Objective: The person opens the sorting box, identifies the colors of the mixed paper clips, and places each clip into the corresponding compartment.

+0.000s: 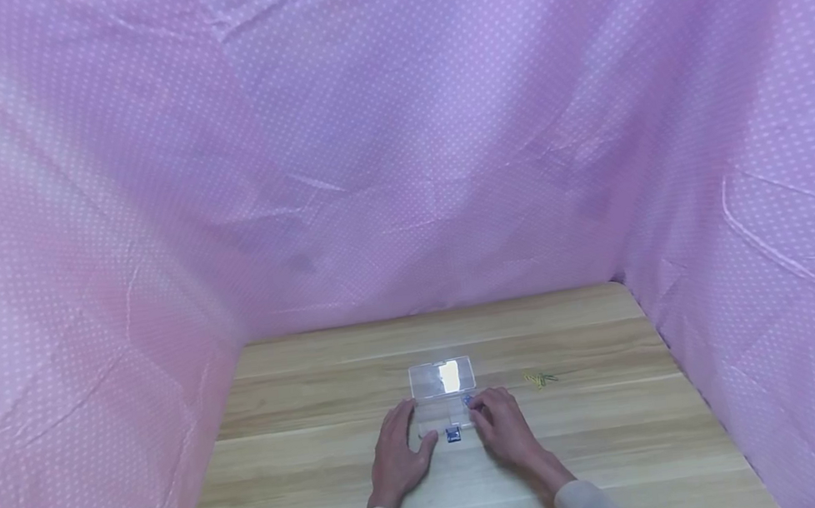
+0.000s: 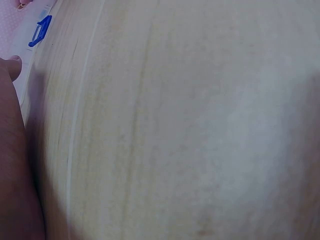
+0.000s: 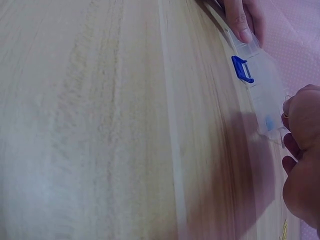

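A clear plastic box (image 1: 433, 414) stands on the table with its lid (image 1: 425, 380) raised at the back. The blue latch (image 3: 242, 69) hangs at its front. My left hand (image 1: 398, 454) grips the box's left end, thumb at the front and fingers toward the back corner. Over the right end, my right hand (image 1: 505, 430) pinches a small thin wire loop, seemingly a paper clip (image 3: 286, 116), mostly hidden by the fingertips. Small blue items (image 1: 467, 400) lie in the right compartment. In the left wrist view the left thumb (image 2: 14, 67) is beside the box.
A small loose pile of yellow and green paper clips (image 1: 540, 379) lies on the wooden table (image 1: 303, 400), right of the box. Pink dotted cloth (image 1: 407, 246) hangs behind the table and along both sides.
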Demonstrator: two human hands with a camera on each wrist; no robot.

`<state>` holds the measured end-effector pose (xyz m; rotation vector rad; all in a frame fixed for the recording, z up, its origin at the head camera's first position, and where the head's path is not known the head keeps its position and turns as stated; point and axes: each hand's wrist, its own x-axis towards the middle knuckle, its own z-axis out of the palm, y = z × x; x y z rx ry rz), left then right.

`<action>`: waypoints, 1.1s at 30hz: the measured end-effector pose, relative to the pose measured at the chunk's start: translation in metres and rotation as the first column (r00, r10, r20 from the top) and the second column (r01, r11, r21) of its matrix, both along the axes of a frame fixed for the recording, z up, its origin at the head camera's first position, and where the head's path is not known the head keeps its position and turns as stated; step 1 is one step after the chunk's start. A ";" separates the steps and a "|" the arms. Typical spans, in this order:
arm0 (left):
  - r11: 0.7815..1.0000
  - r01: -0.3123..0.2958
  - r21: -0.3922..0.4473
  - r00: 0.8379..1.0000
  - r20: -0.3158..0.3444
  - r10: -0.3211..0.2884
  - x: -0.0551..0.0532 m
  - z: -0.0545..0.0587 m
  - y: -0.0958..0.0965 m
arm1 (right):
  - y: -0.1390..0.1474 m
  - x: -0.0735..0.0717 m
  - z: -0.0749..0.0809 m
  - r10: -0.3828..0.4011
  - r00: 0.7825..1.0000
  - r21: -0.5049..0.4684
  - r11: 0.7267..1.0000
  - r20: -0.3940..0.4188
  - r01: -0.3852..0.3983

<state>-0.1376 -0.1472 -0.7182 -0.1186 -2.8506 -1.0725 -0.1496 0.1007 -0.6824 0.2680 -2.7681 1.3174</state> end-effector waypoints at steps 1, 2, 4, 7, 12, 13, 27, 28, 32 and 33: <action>1.000 -0.001 0.000 1.000 0.003 0.001 0.000 0.000 0.000 | 0.000 0.000 0.000 0.001 1.000 0.004 1.000 -0.008 -0.001; 1.000 -0.002 -0.001 1.000 0.005 0.002 0.000 0.000 0.000 | 0.000 0.001 -0.001 0.002 1.000 0.008 1.000 -0.020 -0.002; 1.000 -0.004 -0.001 1.000 0.006 0.004 0.001 0.000 0.000 | 0.000 0.001 -0.002 0.002 0.999 0.008 1.000 -0.032 -0.002; 1.000 -0.001 -0.009 1.000 -0.007 0.001 0.001 0.001 0.000 | 0.000 0.001 -0.002 -0.004 0.999 0.003 1.000 -0.032 0.004; 1.000 0.000 -0.017 1.000 -0.031 -0.001 0.002 0.000 0.000 | 0.000 0.001 -0.003 -0.008 0.999 0.003 1.000 -0.045 0.008; 1.000 0.001 -0.016 0.999 -0.034 -0.001 0.002 0.000 0.000 | 0.000 0.000 -0.003 -0.007 0.999 0.004 1.000 -0.046 0.007; 1.000 0.014 -0.014 0.999 -0.035 -0.015 0.001 0.002 0.000 | -0.001 0.000 -0.001 -0.005 0.999 0.009 1.000 -0.053 0.005; 1.000 0.015 -0.013 0.999 -0.032 -0.015 0.001 0.002 0.000 | -0.001 0.000 -0.001 -0.002 0.998 0.012 1.000 -0.062 0.002; 1.000 0.012 -0.022 0.999 -0.034 -0.012 0.000 0.000 -0.001 | 0.001 0.000 0.001 0.007 0.998 0.015 1.000 -0.069 -0.006; 1.000 0.011 -0.021 0.999 -0.034 -0.012 0.000 0.001 -0.001 | 0.001 0.000 0.002 0.006 0.997 0.018 1.000 -0.072 -0.005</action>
